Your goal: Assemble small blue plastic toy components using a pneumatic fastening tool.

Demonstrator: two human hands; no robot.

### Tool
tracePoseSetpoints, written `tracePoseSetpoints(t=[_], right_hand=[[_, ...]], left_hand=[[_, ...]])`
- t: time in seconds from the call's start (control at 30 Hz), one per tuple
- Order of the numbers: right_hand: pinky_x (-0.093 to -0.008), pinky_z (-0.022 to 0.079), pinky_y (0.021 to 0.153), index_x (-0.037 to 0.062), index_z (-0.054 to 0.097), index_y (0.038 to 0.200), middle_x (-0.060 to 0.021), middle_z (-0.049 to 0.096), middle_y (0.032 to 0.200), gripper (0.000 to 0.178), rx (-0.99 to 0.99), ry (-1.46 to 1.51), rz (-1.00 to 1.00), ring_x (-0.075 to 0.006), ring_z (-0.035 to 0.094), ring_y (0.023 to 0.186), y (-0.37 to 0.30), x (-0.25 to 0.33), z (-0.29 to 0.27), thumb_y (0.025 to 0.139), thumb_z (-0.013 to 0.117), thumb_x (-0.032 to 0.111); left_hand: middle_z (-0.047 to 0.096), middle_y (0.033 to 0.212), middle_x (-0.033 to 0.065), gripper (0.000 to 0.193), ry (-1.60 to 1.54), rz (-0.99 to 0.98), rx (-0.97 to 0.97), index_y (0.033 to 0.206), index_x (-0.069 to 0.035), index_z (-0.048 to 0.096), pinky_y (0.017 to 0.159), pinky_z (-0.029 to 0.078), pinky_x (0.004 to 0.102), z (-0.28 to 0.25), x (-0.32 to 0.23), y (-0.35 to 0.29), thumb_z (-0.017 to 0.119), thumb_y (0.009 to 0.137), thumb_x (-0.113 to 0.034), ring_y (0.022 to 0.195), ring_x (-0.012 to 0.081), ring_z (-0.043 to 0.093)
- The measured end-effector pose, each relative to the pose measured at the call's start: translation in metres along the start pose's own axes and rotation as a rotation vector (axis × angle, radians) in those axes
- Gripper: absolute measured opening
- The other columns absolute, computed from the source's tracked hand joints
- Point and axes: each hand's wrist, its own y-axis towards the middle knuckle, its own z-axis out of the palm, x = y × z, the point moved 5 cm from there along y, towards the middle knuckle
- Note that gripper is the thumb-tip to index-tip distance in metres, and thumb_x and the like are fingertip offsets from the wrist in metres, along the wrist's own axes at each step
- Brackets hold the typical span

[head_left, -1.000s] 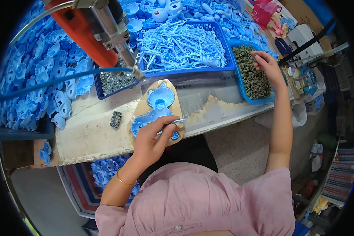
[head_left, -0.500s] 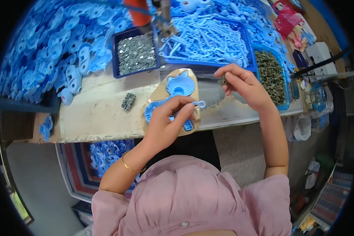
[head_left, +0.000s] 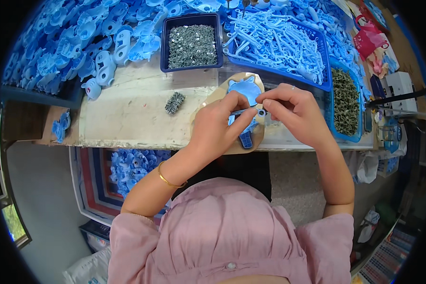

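My left hand (head_left: pixel 217 124) pinches a light blue plastic rod with a ring end (head_left: pixel 261 113), which sticks out past the fingertips to the right. Close beside that ring, my right hand (head_left: pixel 296 112) is closed, thumb against fingers; whatever it pinches is hidden now. Beneath both hands lies a tan board (head_left: pixel 209 102) with rounded edges. On it rests a blue plastic shell (head_left: pixel 247 90) with a round hollow and small ear-like points. A narrower blue piece (head_left: pixel 246 140) shows below the fingers, and my left hand covers the middle of the board.
Left of the board lies a small metallic clump (head_left: pixel 174 102). Behind stand a dark blue tray of small metal pieces (head_left: pixel 164 47), a blue basket of ring-ended rods (head_left: pixel 324 57) and, at right, a blue bin of olive-coloured parts (head_left: pixel 344 102). Blue shells (head_left: pixel 75 42) are heaped at far left.
My right hand, which held a small dark olive piece, has come left and down to the rod's ring. The view has shifted, and the orange-handled tool overhead has left the picture.
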Motion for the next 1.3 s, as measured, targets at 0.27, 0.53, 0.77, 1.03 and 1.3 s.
tracePoseSetpoints(t=[0.27,0.53,0.77,1.03,1.3], right_hand=[[-0.0238,0.048,0.063,-0.0027,0.074,0.104,-0.0027,0.064,0.089,0.016,0.014,-0.096,-0.022,-0.0073,0.059,0.071,0.0,0.001,0.005,0.095,0.067,0.009],[-0.0233,0.046,0.062,-0.0021,0.074,0.102,-0.0016,0.064,0.086,0.015,0.143,0.131,0.1,-0.0064,0.057,0.07,-0.002,-0.01,0.005,0.094,0.066,0.007],[-0.0235,0.044,0.062,-0.0022,0.074,0.102,-0.0018,0.062,0.083,0.013,-0.019,-0.178,-0.121,-0.0063,0.056,0.071,-0.011,0.009,0.01,0.093,0.065,0.004],[-0.0228,0.045,0.067,0.0005,0.072,0.107,0.0016,0.062,0.086,0.015,0.215,0.281,0.031,-0.0053,0.055,0.075,-0.008,-0.008,0.012,0.094,0.067,0.005],[-0.0224,0.045,0.072,0.0028,0.066,0.119,0.0015,0.064,0.089,0.028,0.051,0.084,-0.026,-0.0039,0.057,0.08,0.0,-0.015,0.024,0.091,0.071,0.006]], left_hand=[[0.071,0.08,0.0108,0.02,0.008,0.035,0.016,0.09,-0.004,0.064,0.06,0.052,0.0364,0.001,0.003,-0.002,0.072,0.091,-0.023,0.068,0.027,0.069],[0.07,0.078,0.0103,0.018,-0.013,0.092,0.05,0.089,-0.007,0.064,0.062,0.051,0.0387,-0.001,-0.003,-0.005,0.074,0.089,-0.022,0.07,0.0274,0.068],[0.069,0.08,0.0059,0.017,0.395,0.309,0.019,0.093,-0.005,0.068,0.063,0.048,0.0331,-0.005,-0.011,-0.012,0.078,0.084,-0.015,0.069,0.0232,0.064],[0.073,0.094,0.0059,0.019,-0.163,-0.05,0.272,0.105,0.002,0.069,0.077,0.054,0.0288,-0.005,0.002,-0.01,0.071,0.095,-0.015,0.084,0.0098,0.066],[0.069,0.109,0.0082,0.044,0.376,0.239,0.013,0.118,-0.01,0.066,0.085,0.046,0.0413,-0.036,-0.005,-0.017,0.08,0.08,-0.028,0.091,0.0293,0.059]])
